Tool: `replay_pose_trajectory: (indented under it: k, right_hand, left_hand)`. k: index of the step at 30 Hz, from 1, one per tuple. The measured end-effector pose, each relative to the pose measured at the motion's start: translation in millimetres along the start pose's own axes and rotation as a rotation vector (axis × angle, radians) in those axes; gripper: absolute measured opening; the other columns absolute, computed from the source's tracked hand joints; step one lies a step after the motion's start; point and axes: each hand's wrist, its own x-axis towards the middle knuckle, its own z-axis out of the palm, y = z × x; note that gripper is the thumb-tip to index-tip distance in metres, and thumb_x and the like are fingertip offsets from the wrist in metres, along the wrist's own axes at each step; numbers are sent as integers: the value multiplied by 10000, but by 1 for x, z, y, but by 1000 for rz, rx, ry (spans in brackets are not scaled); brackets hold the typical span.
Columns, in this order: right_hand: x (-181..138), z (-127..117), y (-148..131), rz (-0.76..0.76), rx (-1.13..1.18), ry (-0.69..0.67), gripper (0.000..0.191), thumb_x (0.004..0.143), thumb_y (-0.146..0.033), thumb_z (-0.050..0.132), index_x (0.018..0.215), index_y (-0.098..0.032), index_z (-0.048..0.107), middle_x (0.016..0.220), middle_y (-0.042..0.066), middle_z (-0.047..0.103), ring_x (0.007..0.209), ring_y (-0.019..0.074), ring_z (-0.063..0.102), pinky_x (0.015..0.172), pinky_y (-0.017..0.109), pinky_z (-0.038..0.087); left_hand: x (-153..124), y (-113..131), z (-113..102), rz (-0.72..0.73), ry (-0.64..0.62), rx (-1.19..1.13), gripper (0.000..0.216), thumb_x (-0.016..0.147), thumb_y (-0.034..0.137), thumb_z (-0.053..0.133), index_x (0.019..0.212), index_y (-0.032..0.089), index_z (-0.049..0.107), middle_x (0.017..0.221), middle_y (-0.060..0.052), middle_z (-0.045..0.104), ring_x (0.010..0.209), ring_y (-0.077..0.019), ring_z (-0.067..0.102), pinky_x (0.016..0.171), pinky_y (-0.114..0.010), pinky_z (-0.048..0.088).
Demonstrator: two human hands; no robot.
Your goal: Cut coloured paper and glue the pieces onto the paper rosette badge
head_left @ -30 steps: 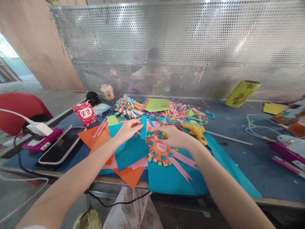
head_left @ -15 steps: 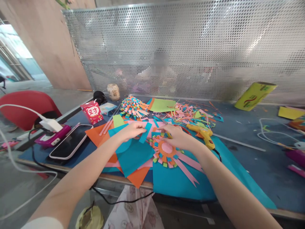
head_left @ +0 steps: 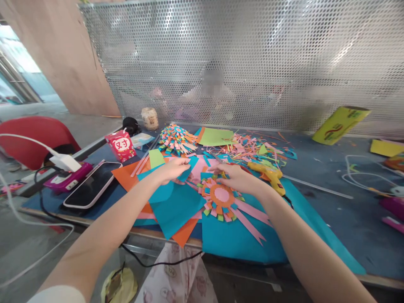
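Observation:
My left hand (head_left: 175, 170) is closed, its thumb and fingers pinching a blue paper strip (head_left: 191, 167). Below it, a large blue paper sheet (head_left: 176, 208) lies on orange and pink sheets. My right hand (head_left: 232, 176) rests at the upper edge of a paper rosette (head_left: 221, 195), its fingers curled together; whatever they grip is hidden. The rosette has a pink centre, an orange ring, short coloured tabs and two pink tails (head_left: 251, 225). It lies on another blue sheet (head_left: 240, 244).
A layered paper flower (head_left: 177, 139) and a heap of paper shreds (head_left: 252, 147) lie farther back. A yellow glue gun (head_left: 268, 174) lies right of my right hand. At left are a phone (head_left: 91, 185), a purple power strip (head_left: 67, 176) and a red packet (head_left: 120, 145). A perforated metal panel (head_left: 252, 63) stands behind.
The blue strip in my left hand has turned and shows less between my hands. The large blue sheet has shifted slightly left and towards me. My right hand stays by the rosette.

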Motion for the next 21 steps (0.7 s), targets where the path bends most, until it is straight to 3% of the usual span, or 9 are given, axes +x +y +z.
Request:
replay_pose_trajectory:
  k: [4,8,11,14,18,21]
  right_hand:
    - [0,-2,-5,-20,164,-40,362,774,-114,493,1118,-165,595,981,65,644,898,168,616,819,335,491]
    - [-1,-1,-10,-57,375,-17,252,785,-205,524,1025,-194,600,916,29,616,807,143,612,755,314,506]
    - [-2,-3,-12,-90,509,137,235,773,-268,560,996,-197,583,888,20,596,760,134,600,695,291,504]
    - [0,-7,-11,-104,608,396,228,749,-280,588,962,-206,559,910,22,587,727,123,578,679,284,498]
    - [5,-11,-4,-152,788,740,236,680,-310,679,875,-241,565,879,5,572,735,121,552,615,243,490]
    - [8,-11,-1,-115,987,791,277,627,-334,739,844,-263,581,821,-15,554,598,95,497,419,198,410]
  left_hand:
    - [-8,7,-4,-94,-53,-1,155,661,294,675,713,202,561,622,-35,659,620,-191,643,457,-232,440]
    - [-8,8,-4,-33,-45,-47,197,670,308,690,741,204,538,671,-42,677,620,-198,661,460,-253,464]
    - [-3,6,-4,105,30,-89,237,639,260,725,712,190,511,637,-3,638,586,-162,641,476,-240,469]
    - [2,3,-2,174,108,-101,237,610,215,736,698,171,520,566,38,571,520,-109,577,481,-214,454]
    - [5,-1,2,161,47,-96,255,617,198,709,836,152,586,602,29,604,497,-92,563,480,-201,433]
    - [6,-3,6,108,-14,-71,197,653,165,659,842,139,610,578,37,582,473,-65,534,478,-181,417]
